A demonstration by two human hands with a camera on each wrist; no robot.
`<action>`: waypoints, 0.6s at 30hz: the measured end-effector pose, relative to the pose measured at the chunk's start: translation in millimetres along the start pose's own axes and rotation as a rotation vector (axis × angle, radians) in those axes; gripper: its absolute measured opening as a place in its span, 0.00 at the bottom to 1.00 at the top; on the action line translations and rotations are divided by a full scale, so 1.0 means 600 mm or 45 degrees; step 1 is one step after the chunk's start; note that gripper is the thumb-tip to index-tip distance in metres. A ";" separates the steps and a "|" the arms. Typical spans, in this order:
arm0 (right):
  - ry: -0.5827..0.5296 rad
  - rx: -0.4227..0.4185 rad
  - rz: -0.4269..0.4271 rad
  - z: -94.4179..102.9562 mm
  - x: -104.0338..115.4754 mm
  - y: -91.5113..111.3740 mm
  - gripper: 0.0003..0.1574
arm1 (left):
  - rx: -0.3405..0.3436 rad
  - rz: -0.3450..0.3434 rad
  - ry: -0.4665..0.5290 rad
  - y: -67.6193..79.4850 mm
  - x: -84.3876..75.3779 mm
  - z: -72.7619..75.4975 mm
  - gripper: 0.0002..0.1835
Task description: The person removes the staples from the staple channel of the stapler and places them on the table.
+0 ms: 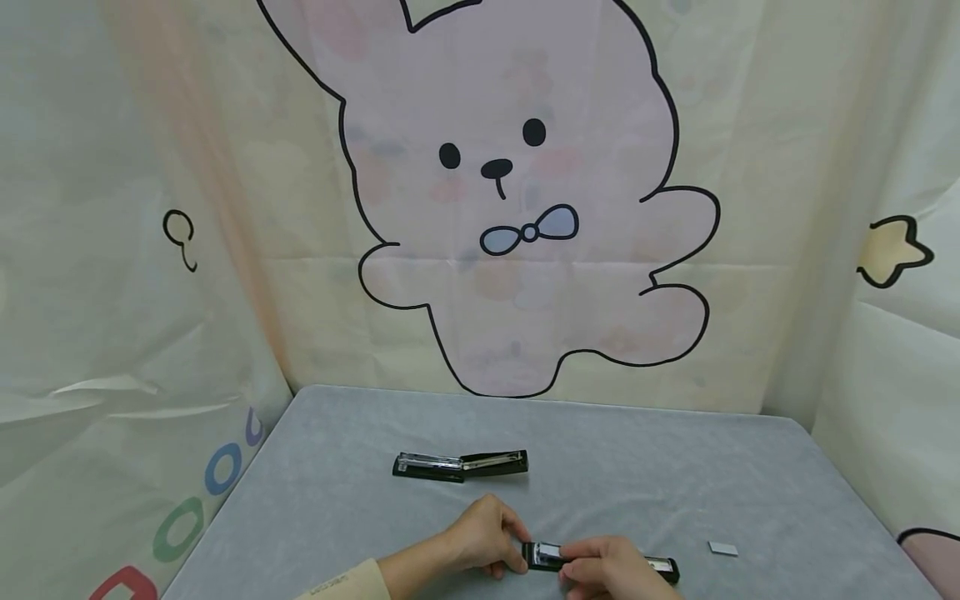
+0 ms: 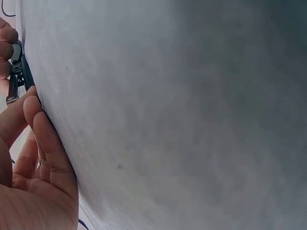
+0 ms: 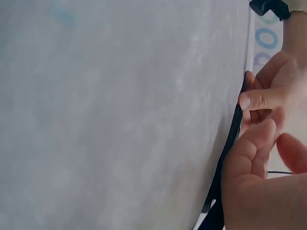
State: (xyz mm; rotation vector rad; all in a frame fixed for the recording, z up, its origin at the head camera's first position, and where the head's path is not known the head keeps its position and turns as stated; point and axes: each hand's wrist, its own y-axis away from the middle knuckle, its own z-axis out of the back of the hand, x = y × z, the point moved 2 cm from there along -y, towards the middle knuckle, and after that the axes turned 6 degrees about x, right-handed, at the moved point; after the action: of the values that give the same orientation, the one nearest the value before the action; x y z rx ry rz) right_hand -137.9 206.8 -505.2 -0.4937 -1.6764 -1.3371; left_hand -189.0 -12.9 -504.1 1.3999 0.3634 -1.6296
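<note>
A black stapler point(image 1: 536, 557) lies unfolded at the front of the table, a pale metallic piece showing in its left half. My left hand point(image 1: 487, 535) pinches the stapler's left end between thumb and fingers. Over the middle of the same stapler is my right hand point(image 1: 611, 571), thumb and index finger on either side of it, hiding that part. The stapler's right end point(image 1: 665, 568) sticks out past this hand. In the right wrist view, a dark long edge of the stapler point(image 3: 229, 143) runs beside my right fingers point(image 3: 252, 143).
Behind my hands lies a second black stapler point(image 1: 462, 467), also folded open. A small grey strip, like staples point(image 1: 723, 548), rests to the right. Grey cloth covers the table point(image 1: 337, 442), and printed curtains point(image 1: 495, 317) hang behind and at both sides.
</note>
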 end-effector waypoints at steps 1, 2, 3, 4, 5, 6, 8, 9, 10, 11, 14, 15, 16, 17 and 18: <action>-0.047 -0.009 -0.028 0.001 -0.001 -0.002 0.22 | -0.001 -0.003 0.003 0.000 0.000 0.000 0.16; -0.085 -0.025 -0.046 0.001 -0.002 -0.003 0.21 | -0.002 -0.008 0.005 0.000 0.000 -0.001 0.16; -0.122 -0.043 -0.058 0.001 -0.003 -0.004 0.20 | -0.002 -0.010 0.008 0.000 0.000 -0.001 0.16; -0.156 -0.062 -0.070 0.000 -0.005 -0.004 0.19 | -0.002 -0.014 0.009 -0.001 -0.001 -0.001 0.16; -0.182 -0.083 -0.078 -0.002 -0.005 -0.004 0.19 | -0.002 -0.020 0.011 0.000 -0.002 -0.002 0.16; -0.201 -0.100 -0.083 -0.003 -0.006 -0.003 0.18 | -0.004 -0.027 0.011 0.001 -0.003 -0.002 0.16; -0.213 -0.137 -0.086 -0.007 -0.007 -0.002 0.17 | -0.003 -0.037 0.008 0.001 -0.005 -0.002 0.16; -0.219 -0.155 -0.091 -0.009 -0.007 -0.001 0.17 | -0.002 -0.039 0.006 0.002 -0.006 -0.001 0.16; -0.223 -0.174 -0.098 -0.012 -0.007 -0.002 0.17 | -0.002 -0.042 0.004 0.002 -0.006 -0.001 0.16; -0.218 -0.188 -0.098 -0.014 -0.006 -0.003 0.16 | 0.000 -0.044 0.003 0.002 -0.007 -0.001 0.16; -0.198 -0.223 -0.091 -0.021 -0.004 -0.008 0.15 | 0.006 -0.041 0.000 0.003 -0.007 -0.001 0.16; -0.190 -0.232 -0.090 -0.023 -0.003 -0.008 0.15 | 0.005 -0.041 -0.002 0.003 -0.007 0.000 0.16; -0.182 -0.234 -0.087 -0.024 -0.002 -0.009 0.14 | 0.004 -0.041 -0.003 0.003 -0.008 0.000 0.15; -0.175 -0.233 -0.084 -0.024 -0.001 -0.010 0.14 | 0.002 -0.042 -0.006 0.004 -0.008 0.000 0.15; -0.173 -0.234 -0.081 -0.025 0.000 -0.010 0.13 | 0.001 -0.041 -0.008 0.004 -0.009 0.000 0.15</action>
State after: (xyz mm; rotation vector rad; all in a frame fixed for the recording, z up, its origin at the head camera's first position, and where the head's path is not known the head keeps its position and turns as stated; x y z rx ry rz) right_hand -136.6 191.3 -508.7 -0.6552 -1.6987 -1.5426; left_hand -187.6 -12.0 -498.6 1.3962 0.3838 -1.6599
